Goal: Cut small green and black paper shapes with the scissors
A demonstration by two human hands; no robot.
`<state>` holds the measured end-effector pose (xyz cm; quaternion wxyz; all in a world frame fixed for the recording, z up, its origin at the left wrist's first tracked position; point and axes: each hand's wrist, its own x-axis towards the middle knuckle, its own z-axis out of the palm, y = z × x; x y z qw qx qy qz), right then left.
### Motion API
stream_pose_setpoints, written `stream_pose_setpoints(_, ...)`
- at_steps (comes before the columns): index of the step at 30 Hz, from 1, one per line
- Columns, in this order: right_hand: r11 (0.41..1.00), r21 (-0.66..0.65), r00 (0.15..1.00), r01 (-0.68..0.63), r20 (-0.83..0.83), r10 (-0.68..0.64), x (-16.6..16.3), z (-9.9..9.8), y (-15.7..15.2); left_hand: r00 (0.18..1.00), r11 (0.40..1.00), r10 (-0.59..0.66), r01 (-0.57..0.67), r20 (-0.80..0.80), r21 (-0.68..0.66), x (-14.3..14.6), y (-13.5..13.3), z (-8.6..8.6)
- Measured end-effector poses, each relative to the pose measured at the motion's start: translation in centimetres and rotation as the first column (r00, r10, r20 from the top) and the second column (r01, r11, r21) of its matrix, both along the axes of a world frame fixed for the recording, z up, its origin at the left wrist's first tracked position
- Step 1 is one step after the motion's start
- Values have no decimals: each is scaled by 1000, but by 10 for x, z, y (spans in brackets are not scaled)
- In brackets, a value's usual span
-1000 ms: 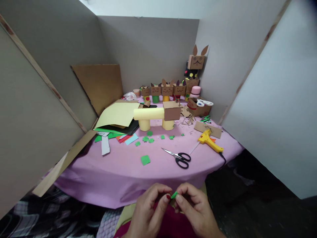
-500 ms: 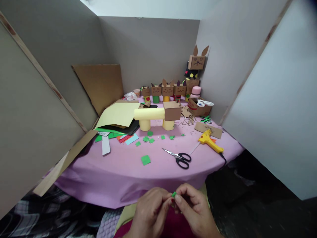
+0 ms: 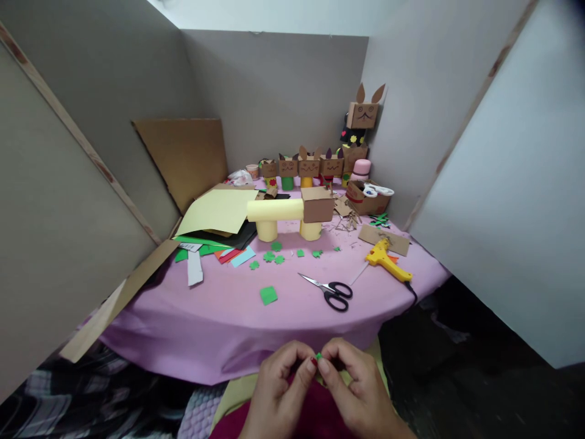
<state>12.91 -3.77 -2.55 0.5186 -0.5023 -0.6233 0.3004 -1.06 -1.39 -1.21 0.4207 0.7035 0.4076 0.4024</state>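
Left hand, right hand close together before near edge of tabletop. Fingers of both pinching green piece, mostly hidden between them. On tabletop: green square, scissors to its right. Clovers farther back, just before yellow tubes. Glue gun at far right.

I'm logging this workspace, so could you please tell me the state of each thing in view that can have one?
Left hand: pinching a small green piece
Right hand: pinching the same piece
Black scissors: lying flat, blades nearly closed
Glue gun: lying down; whether hot, cannot tell
Cardboard box: open
White scissors: at the box's top, blades hidden
Yellow tube figure: standing
Green square: lying flat
Large cardboard sheet: propped upright
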Motion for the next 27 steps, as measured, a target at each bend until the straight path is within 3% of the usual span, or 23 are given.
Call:
stream_pose_setpoints(6,993,-97,997,-72,-18,71,2,2,3,999,997,-19,21,29,-71,1,2,-3)
stream_pose_setpoints(12,994,-13,985,-111,128,112,3,2,5,988,991,-53,69,-146,112,-2,1,1)
stream_pose_setpoints(15,995,1,983,-101,151,100,2,-1,4,983,986,-61,86,-174,141,-2,1,4)
stream_pose_setpoints(21,976,-189,985,-109,-151,81,1,-7,7,999,998,-32,32,-8,-63,1,3,3)
stream_pose_setpoints(27,990,-80,993,-116,1,117,0,-5,6,998,990,60,-56,28,-133,0,4,-2)
